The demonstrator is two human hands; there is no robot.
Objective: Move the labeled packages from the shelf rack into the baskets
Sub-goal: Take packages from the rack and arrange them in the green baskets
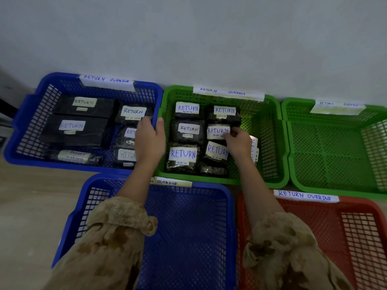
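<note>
- Near blue basket [188,237] and red basket [314,237] sat closest, side by side on the floor [31,195]. Both forearms in patterned sleeves [117,222] reached over them.
- Left hand [149,141] gripped the right rim of the far blue basket [27,114] where it met the middle green basket [261,143]: fingers curled inside the blue one, thumb on the green side.
- Right hand [238,143] was inside the middle green basket, fingers together, pinching the right edge of a black package [216,130] with a white "RETURN" label, in the middle of the second column.
- Six other labeled packages [183,155] lay packed around it, touching. One more package [254,149] stood on edge just right of the hand, partly hidden by it.
- Far blue basket held more black "RETURN" packages [73,126], some hidden by the left hand.
- Right green basket [335,153] stood beside the middle one.
- Each basket carried a paper strip [106,81]; the fully visible ones read "RETURN OVERDUE".
- A plain wall [188,38] stood behind.
</note>
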